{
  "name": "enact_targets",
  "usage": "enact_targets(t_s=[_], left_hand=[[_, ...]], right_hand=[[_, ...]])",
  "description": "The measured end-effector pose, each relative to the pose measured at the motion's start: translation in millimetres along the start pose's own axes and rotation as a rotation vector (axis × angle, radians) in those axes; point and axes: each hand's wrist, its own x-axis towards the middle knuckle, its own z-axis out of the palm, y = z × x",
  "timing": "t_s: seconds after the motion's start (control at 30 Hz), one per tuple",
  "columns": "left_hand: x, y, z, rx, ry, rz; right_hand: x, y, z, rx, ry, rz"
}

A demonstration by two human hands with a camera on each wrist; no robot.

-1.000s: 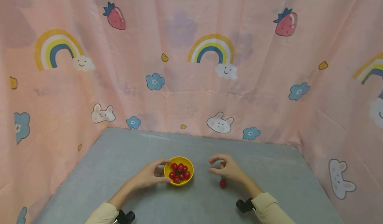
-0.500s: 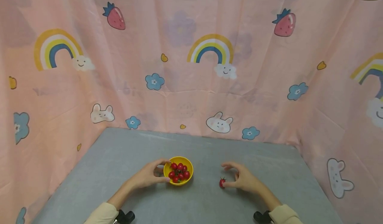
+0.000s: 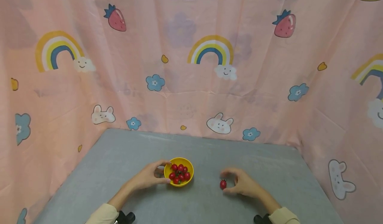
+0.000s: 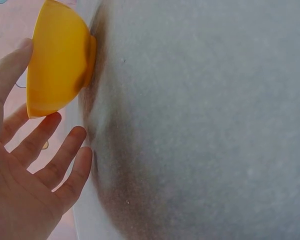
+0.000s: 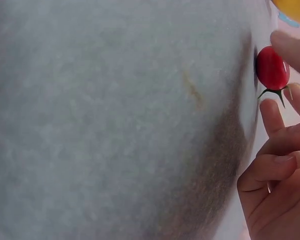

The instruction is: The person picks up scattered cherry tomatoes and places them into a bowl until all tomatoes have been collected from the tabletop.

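**Right hand closes around a lone cherry tomato beside the yellow bowl**

A single cherry tomato (image 3: 222, 184) lies on the grey table (image 3: 119, 157), well to the right of the yellow bowl (image 3: 188, 181) and apart from it. It is small, round and glossy red, with a thin green stalk and calyx that shows plainly in the right wrist view (image 5: 271, 69), where the stalk points toward the fingers. The skin looks smooth and whole, with a soft highlight on it.

The right hand (image 3: 242, 183) rests on the table just right of the tomato, its thumb and forefinger curved into a half-ring around the fruit. In the right wrist view a fingertip (image 5: 290, 47) sits against one side of the tomato and another finger (image 5: 272, 117) lies just beside the stalk; the remaining fingers are curled in. Whether the pinch is firm cannot be told, but the fingers bracket the tomato closely.

The left hand (image 3: 148, 176) cups the left side of the bowl, thumb at the near rim and fingers at the far rim. The left wrist view shows the fingers (image 4: 37, 137) fairly straight and spread under the bowl's yellow wall (image 4: 60, 60). The bowl stands upright on the table and holds a heap of cherry tomatoes (image 3: 179, 173), the same red, some with green stalks.

A pink printed curtain (image 3: 191, 67) walls the table.
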Motion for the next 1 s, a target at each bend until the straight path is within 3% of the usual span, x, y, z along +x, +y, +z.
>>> enact_targets(t_s=[0.43,1.0], left_hand=[[2.0,-1.4,0.1,-0.009,0.001,-0.018],[1.5,-0.6,0.3,-0.006,0.007,-0.027]], right_hand=[[7,1,2,0.033,-0.027,-0.008],[3,2,-8,0.064,0.057,0.003]])
